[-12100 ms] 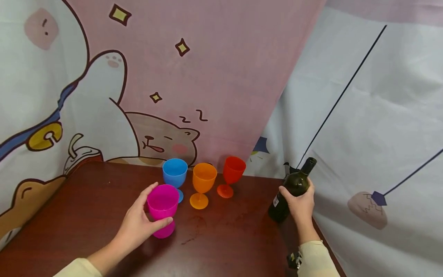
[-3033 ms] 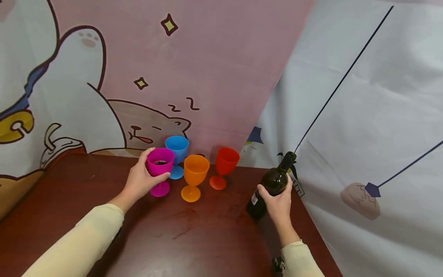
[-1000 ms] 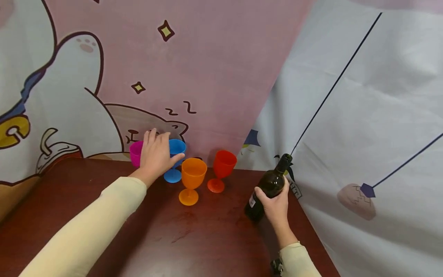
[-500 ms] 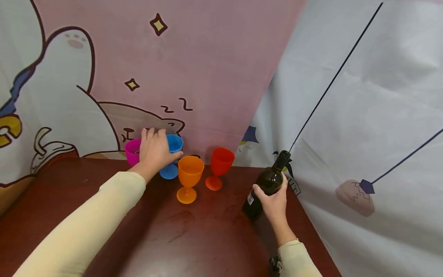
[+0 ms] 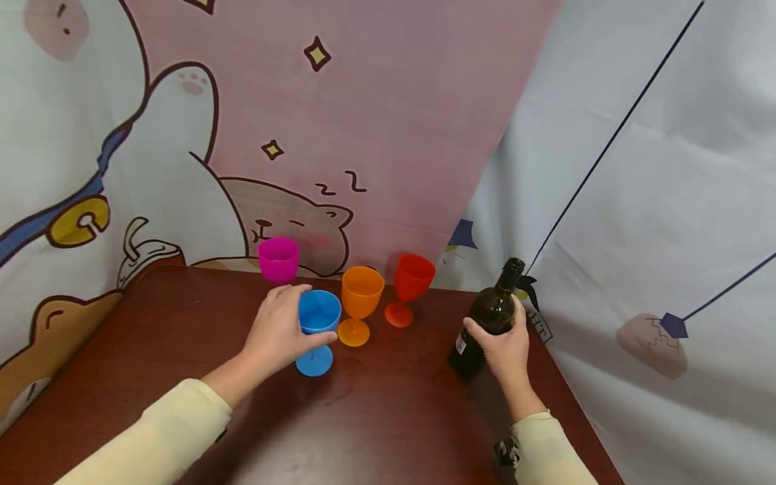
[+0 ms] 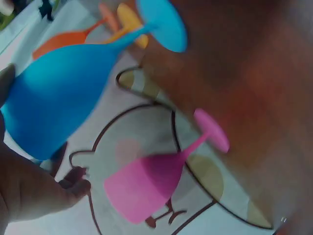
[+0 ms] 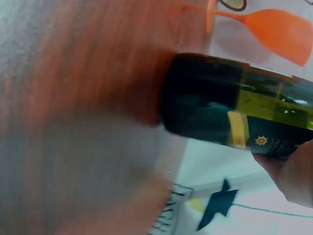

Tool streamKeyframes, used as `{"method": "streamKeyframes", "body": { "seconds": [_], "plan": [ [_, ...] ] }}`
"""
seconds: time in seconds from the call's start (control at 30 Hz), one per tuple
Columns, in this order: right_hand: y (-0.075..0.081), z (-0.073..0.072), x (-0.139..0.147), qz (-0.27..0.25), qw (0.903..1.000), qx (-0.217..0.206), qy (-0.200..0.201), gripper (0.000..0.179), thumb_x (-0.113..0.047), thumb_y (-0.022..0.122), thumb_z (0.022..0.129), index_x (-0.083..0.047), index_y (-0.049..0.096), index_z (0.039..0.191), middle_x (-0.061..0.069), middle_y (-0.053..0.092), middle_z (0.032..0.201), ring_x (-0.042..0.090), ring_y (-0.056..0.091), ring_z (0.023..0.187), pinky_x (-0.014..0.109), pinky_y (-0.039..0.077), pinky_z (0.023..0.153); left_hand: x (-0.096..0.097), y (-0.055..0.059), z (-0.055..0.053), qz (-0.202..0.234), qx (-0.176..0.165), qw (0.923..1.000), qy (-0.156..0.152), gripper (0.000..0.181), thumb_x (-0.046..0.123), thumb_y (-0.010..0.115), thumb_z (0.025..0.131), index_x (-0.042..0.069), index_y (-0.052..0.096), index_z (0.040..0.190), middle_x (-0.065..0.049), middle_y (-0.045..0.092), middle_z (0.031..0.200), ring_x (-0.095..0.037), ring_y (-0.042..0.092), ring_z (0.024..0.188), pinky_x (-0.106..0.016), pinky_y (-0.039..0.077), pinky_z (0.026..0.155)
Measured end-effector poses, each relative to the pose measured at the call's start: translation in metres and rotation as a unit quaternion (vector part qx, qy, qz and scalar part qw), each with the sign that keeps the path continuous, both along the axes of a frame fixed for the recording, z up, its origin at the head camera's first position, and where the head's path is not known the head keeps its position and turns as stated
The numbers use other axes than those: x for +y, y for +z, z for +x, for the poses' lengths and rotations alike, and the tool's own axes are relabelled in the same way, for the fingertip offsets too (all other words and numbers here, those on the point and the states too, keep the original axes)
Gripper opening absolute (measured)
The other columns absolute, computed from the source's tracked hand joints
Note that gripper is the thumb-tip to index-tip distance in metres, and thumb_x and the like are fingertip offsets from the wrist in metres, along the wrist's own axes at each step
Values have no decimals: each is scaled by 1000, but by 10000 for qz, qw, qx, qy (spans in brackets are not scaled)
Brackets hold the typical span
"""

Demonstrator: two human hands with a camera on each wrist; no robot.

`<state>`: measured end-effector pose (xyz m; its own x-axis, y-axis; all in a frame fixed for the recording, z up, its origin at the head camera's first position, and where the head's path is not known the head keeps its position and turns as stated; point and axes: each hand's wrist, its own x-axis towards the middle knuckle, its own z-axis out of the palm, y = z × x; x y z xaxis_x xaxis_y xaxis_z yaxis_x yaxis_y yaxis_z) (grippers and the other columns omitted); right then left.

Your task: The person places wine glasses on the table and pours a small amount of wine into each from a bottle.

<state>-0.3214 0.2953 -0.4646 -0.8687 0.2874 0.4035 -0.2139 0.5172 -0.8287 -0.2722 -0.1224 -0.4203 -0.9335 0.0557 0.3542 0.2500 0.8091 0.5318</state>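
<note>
My left hand (image 5: 275,333) grips a blue goblet (image 5: 319,315) by its bowl, thumb on the near side and fingers around the far side. In the left wrist view the blue goblet (image 6: 63,93) fills the upper left, its stem and round foot in sight. Behind my left hand stands a magenta goblet (image 5: 279,261), its lower part hidden in the head view. My right hand (image 5: 508,347) holds a dark green wine bottle (image 5: 490,311) round its body, at the right side of the table. The bottle (image 7: 210,100) has a dark label with a gold emblem in the right wrist view.
An orange goblet (image 5: 362,294) and a red goblet (image 5: 415,277) stand upright near the table's back edge, between blue goblet and bottle. The brown table (image 5: 376,417) meets a printed cartoon cloth (image 5: 388,135) behind and on the right.
The magenta goblet, earlier in my left hand, now stands at the back left. My left hand has taken the blue goblet and drawn it forward. My right hand keeps its grip on the bottle.
</note>
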Motion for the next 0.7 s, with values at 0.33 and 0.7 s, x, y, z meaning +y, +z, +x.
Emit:
{"method": "streamKeyframes", "body": {
  "seconds": [0.33, 0.7],
  "plan": [
    [38, 26, -42, 3594, 9246, 527, 1146, 99, -28, 102, 67, -34, 54, 153, 11, 77, 130, 34, 75, 107, 60, 63, 80, 20, -25, 6, 1414, -441, 9873, -576, 97, 50, 96, 75, 15, 52, 154, -12, 61, 144, -35, 56, 134, -57, 62, 95],
    [84, 31, -72, 5403, 8094, 1790, 1445, 96, -32, 104, 62, -29, 60, 148, 12, 75, 120, 36, 74, 102, 55, 64, 85, 26, -32, 9, 1702, -365, 9827, -629, 97, 49, 98, 72, 19, 54, 153, -9, 63, 144, -31, 57, 132, -56, 60, 97]
  ]
}}
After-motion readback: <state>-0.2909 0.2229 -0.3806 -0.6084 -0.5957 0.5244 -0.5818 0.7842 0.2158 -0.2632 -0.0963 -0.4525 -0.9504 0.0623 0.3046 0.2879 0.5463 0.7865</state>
